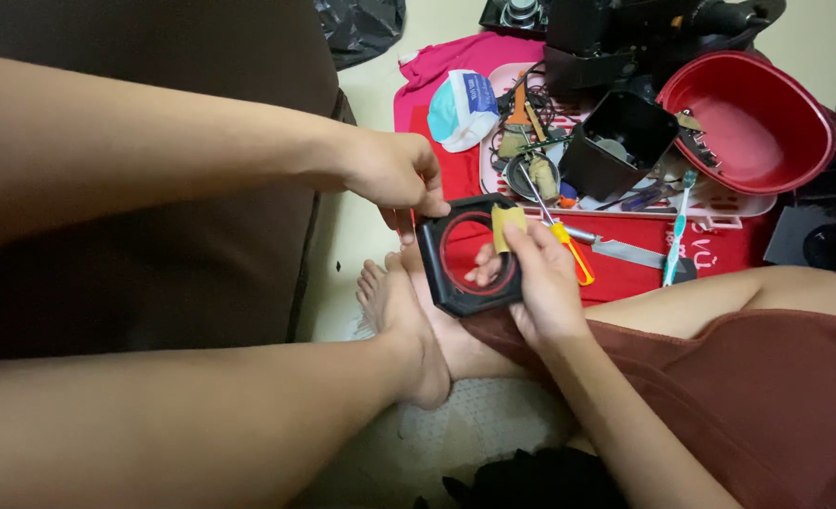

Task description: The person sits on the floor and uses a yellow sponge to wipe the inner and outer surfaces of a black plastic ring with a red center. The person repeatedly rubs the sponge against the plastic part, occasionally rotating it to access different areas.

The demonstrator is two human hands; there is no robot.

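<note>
In the head view, the person sits on the floor with legs crossed and works over their lap, holding a black frame with a round opening rimmed in red [468, 266] just above the bare feet [408, 320], in front of the near edge of the red mat [625, 269] that carries the clutter. The left hand [394, 174] comes in from the upper left, wrist bent down, thumb and fingertips closed on the frame's upper left corner. The right hand [540, 283] rises from the lap, fingers curled through the opening from behind and closed on the frame's right side, with the thumb pressing a small tan pad [507, 224] against the top right of the rim. To do this well, I judge the left hand should keep the frame from twisting while the right thumb pushes the pad with short, even strokes along the rim, turning the frame bit by bit instead of stretching the thumb; the fingers inside the opening should stay clear of the rubbed spot. On the mat behind the hands, a yellow-handled screwdriver [559, 236] lies just beside the right knuckles, a knife blade [625, 252] next to it, a toothbrush [677, 226] further right, and a pink tray [720, 203] holds a black box [616, 141] and small parts. A red bowl [748, 123] sits at the mat's far right corner, and a white and blue packet [463, 108] at its far left.
</note>
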